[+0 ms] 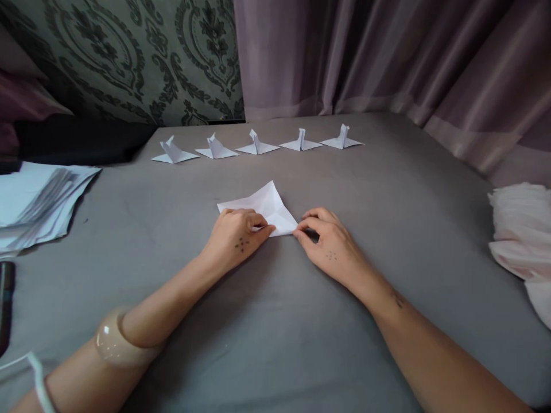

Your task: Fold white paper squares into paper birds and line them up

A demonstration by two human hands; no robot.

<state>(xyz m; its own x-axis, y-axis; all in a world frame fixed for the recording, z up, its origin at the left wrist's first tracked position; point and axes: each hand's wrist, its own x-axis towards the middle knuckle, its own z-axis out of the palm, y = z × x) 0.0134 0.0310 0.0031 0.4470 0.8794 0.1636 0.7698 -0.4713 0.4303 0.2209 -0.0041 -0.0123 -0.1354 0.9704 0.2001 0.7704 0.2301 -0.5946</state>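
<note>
A creased white sheet of paper [269, 202] rests on the grey cloth surface in the middle, its far corner pointing away from me. My left hand [241, 232] pinches its near edge between thumb and fingers and covers part of its left side. At the paper's right corner, my right hand [325, 238] grips the tip between thumb and forefinger. Fold lines run across the visible part of the sheet. What lies under my left fingers is hidden.
Several folded white paper figures [257, 143] stand in a row at the back. Stacked paper sheets [38, 201] lie at left, near a dark object [6, 304] at the edge. A crumpled pale cloth [523, 241] sits at right. Purple curtains [293, 57] hang behind.
</note>
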